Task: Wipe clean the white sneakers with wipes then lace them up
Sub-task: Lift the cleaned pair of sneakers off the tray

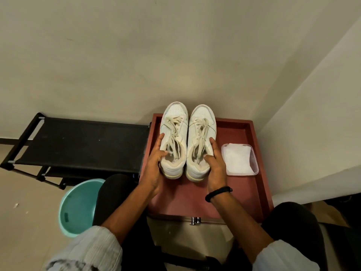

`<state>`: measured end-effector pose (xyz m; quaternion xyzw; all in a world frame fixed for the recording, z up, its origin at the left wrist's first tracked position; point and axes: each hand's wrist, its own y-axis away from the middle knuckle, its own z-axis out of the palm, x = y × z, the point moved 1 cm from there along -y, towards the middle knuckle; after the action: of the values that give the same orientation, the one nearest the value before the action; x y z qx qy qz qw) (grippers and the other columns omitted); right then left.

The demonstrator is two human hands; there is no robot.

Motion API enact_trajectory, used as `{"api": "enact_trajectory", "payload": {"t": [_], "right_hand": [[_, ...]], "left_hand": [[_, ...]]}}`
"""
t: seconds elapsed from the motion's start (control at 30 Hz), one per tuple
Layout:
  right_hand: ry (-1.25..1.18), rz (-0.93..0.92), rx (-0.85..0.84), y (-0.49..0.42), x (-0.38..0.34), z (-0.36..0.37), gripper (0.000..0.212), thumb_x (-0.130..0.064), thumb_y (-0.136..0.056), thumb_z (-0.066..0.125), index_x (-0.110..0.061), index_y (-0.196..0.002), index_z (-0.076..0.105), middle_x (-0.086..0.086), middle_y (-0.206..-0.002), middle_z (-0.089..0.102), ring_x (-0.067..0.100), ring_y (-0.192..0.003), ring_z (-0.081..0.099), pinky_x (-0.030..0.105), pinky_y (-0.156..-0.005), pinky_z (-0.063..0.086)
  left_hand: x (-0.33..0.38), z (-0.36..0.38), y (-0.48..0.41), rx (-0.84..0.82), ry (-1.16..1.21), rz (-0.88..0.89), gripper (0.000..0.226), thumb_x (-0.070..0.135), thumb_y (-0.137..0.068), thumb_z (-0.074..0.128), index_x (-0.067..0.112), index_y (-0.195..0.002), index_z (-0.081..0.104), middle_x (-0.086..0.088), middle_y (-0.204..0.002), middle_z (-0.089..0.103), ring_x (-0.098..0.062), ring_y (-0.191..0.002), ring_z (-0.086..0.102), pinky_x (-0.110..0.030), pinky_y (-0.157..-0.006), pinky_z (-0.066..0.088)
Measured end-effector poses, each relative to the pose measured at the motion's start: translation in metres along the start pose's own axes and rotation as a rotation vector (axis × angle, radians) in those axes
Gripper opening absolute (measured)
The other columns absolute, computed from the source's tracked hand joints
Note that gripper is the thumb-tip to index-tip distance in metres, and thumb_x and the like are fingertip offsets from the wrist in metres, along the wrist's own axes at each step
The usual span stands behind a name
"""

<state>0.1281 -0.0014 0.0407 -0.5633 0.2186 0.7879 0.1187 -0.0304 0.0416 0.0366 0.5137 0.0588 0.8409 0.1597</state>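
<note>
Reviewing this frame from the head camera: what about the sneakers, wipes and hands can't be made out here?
- Sneakers' soles and outer sides: left sneaker and right sneaker show only from above; the left hand and right hand cover the outer sides near the heels.
- Dirt on the uppers: too small to judge.
- Wipes container: number of wipes hidden, only the top sheet shows.
- Bucket: partly hidden by the knee.

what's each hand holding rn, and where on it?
Left hand grips the left sneaker at its collar, thumb inside the opening. Right hand grips the right sneaker the same way, at the collar.
</note>
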Motion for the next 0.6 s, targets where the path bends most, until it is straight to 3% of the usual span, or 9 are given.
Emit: {"api": "enact_trajectory", "payload": {"t": [0.1, 0.17, 0.3, 0.43, 0.6], "right_hand": [[0.001, -0.083, 0.000, 0.001, -0.006, 0.021, 0.053, -0.049, -0.081, 0.068, -0.037, -0.132, 0.061, -0.003, -0.149, 0.049, 0.017, -0.143, 0.039, 0.050, -0.119, 0.028], [-0.021, -0.119, -0.011, 0.002, -0.011, 0.036, 0.056, -0.061, -0.085, 0.063, -0.034, -0.134, 0.060, -0.003, -0.149, 0.049, 0.018, -0.145, 0.034, 0.051, -0.119, 0.026], [-0.012, -0.163, -0.081, 0.002, -0.012, 0.072, 0.048, -0.056, -0.093, 0.050, -0.036, -0.136, 0.057, -0.007, -0.152, 0.046, 0.015, -0.148, 0.028, 0.052, -0.120, 0.024], [0.012, -0.182, -0.142, 0.006, -0.004, 0.121, 0.046, -0.051, -0.092, 0.052, -0.039, -0.136, 0.057, -0.011, -0.152, 0.044, 0.011, -0.148, 0.026, 0.049, -0.121, 0.023], [0.019, -0.152, -0.195, 0.016, 0.023, 0.196, 0.044, -0.046, -0.092, 0.052, -0.038, -0.136, 0.055, -0.007, -0.156, 0.038, 0.009, -0.148, 0.025, 0.040, -0.122, 0.024]], "left_hand": [[0.020, 0.003, 0.003, 0.054, -0.028, 0.119, 0.055, 0.042, -0.099, 0.053, 0.024, -0.150, 0.045, -0.004, -0.147, 0.056, -0.022, -0.135, 0.053, -0.047, -0.116, 0.039], [0.034, 0.003, 0.003, 0.112, -0.014, 0.146, 0.054, 0.049, -0.099, 0.048, 0.025, -0.146, 0.050, -0.005, -0.142, 0.060, -0.022, -0.131, 0.057, -0.049, -0.115, 0.040], [0.062, -0.016, 0.005, 0.172, 0.017, 0.206, 0.046, 0.040, -0.102, 0.045, 0.023, -0.144, 0.053, -0.005, -0.140, 0.062, -0.023, -0.130, 0.059, -0.044, -0.110, 0.047], [0.093, -0.054, 0.005, 0.224, 0.025, 0.224, 0.040, 0.034, -0.106, 0.041, 0.023, -0.143, 0.053, -0.003, -0.136, 0.066, -0.019, -0.123, 0.064, -0.034, -0.099, 0.054], [0.127, -0.125, 0.003, 0.274, -0.008, 0.243, 0.041, 0.036, -0.105, 0.043, 0.022, -0.143, 0.053, -0.006, -0.137, 0.065, -0.024, -0.126, 0.062, -0.043, -0.105, 0.048]]}}
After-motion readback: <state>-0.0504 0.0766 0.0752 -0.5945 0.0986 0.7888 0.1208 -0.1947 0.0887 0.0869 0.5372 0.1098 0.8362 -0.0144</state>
